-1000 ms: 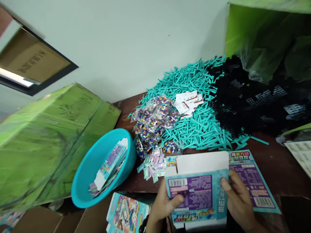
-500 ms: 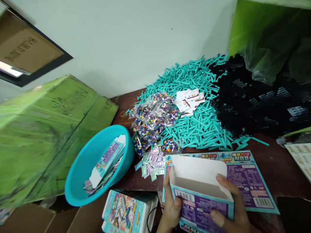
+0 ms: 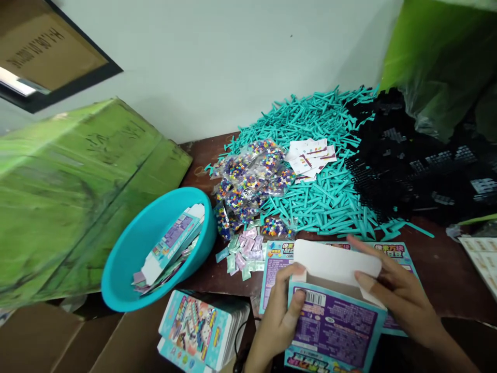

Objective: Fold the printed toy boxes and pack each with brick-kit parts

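Observation:
A purple and turquoise printed cardboard box [image 3: 334, 326] is tilted in front of me, its white top flap [image 3: 336, 261] standing up. My left hand [image 3: 281, 311] grips its left side, thumb on the printed face near the barcode. My right hand [image 3: 396, 290] is at the upper right corner, thumb and fingers closed around the edge of the flaps. The box's inside is mostly hidden by the flaps. Behind it, more printed boxes [image 3: 398, 254] lie in a row on the dark table [image 3: 202, 282].
A blue basin [image 3: 116, 280] with flattened boxes stands left, beside a big green carton [image 3: 77, 191]. Stacked flat boxes [image 3: 198, 326] lie in front. Behind are bead bags [image 3: 248, 186], small sachets [image 3: 244, 248], turquoise hammers [image 3: 326, 207], leaflets [image 3: 308, 155] and black plastic pieces [image 3: 407, 171].
The box has moved right and its face shows more. My right hand has shifted from the box's front and side up to the flaps. The view has shifted slightly.

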`<state>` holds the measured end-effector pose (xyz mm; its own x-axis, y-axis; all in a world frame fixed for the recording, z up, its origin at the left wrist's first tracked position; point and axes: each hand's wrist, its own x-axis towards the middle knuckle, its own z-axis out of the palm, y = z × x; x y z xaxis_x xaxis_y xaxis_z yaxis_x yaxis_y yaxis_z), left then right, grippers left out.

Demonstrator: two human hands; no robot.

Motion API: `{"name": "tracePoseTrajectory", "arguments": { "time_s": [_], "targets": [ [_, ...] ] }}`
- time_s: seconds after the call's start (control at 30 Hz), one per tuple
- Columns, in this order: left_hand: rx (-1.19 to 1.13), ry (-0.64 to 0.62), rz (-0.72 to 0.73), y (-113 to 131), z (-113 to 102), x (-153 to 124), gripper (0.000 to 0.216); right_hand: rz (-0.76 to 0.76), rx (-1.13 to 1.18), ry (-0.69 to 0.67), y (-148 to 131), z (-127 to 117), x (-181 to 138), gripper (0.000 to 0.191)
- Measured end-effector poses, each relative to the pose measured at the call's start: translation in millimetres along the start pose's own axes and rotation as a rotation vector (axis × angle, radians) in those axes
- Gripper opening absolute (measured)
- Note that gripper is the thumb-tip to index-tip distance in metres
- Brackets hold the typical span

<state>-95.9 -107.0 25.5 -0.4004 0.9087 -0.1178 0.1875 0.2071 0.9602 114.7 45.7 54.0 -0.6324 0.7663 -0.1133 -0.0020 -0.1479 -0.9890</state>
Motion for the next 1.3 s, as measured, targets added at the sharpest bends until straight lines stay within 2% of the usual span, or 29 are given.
{"name": "tracePoseTrajectory", "arguments": {
  "time_s": [0.07, 0.13, 0.2, 0.3, 0.4, 0.53, 0.63, 0.73, 0.87, 1.13, 1.23, 1.3],
  "targets": [
    [-0.045, 0.053, 0.001, 0.2, -1.4, 1.3, 0.044, -0.136, -0.232, -0.226, -18.4, -12.0, 3.9, 0.045],
    [-0.109, 0.090, -0.006, 1.8, -1.5, 3.4, 0.054, -0.261, -0.396, -0.426, -33.9, -18.3, 6.0, 0.043],
    [-0.157, 0.102, -0.012, 4.9, -0.7, 5.7, 0.066, -0.309, -0.496, -0.510, -42.9, -16.4, 8.2, 0.042],
    [-0.178, 0.074, -0.020, 10.4, 0.3, 8.5, 0.079, -0.307, -0.602, -0.457, -43.8, -0.4, 15.9, 0.022],
    [-0.175, 0.065, -0.023, 14.0, -2.3, 11.3, 0.078, -0.340, -0.652, -0.423, -38.4, 22.1, 30.6, 0.015],
    [-0.175, 0.107, -0.059, 12.3, -12.2, 13.3, 0.072, -0.358, -0.605, -0.356, -32.9, 47.1, 54.6, 0.016],
    [-0.163, 0.179, -0.085, 6.3, -19.8, 11.9, 0.059, -0.301, -0.496, -0.335, -31.7, 55.6, 70.6, 0.021],
    [-0.140, 0.171, -0.067, 0.0, -24.2, 9.2, 0.041, -0.197, -0.388, -0.394, -31.4, 56.5, 83.2, 0.015],
    [-0.148, 0.148, -0.056, -5.2, -26.5, 7.4, 0.038, -0.130, -0.356, -0.426, -27.1, 54.8, 94.4, 0.017],
    [-0.263, 0.274, -0.098, -7.9, -31.7, 9.3, 0.044, -0.233, -0.501, -0.765, -26.7, 61.9, 95.6, 0.035],
    [-0.367, 0.321, -0.127, -10.8, -34.4, 8.4, 0.045, -0.341, -0.573, -0.863, -27.6, 66.6, 88.1, 0.052],
    [-0.418, 0.359, -0.152, -15.2, -37.2, 6.6, 0.046, -0.356, -0.611, -0.898, -27.1, 70.3, 83.7, 0.064]
  ]
}}
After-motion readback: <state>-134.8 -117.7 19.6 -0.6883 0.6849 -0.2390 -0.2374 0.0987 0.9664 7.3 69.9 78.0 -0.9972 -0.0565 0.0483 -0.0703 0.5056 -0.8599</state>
